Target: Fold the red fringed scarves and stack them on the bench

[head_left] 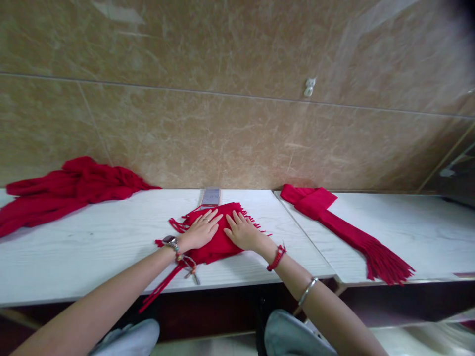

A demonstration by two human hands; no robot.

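Observation:
A red fringed scarf (pixel 218 242) lies folded on the white table (pixel 122 247) in front of me, its tassels spreading to both sides. My left hand (pixel 202 230) rests flat on its left part, fingers stretched out, with a ring, a watch and beaded bracelets. On the right part lies my right hand (pixel 242 231), palm down and fingers apart, with a red bracelet and a silver bangle on that arm. Some long red strands hang over the front edge below my left wrist.
A crumpled pile of red cloth (pixel 77 185) lies at the left. On the right, another red scarf (pixel 334 222) is loosely knotted, its fringe at the front edge. A small flat box (pixel 211 197) stands by the tiled wall (pixel 208 133), which carries a white cat-shaped hook (pixel 309 87).

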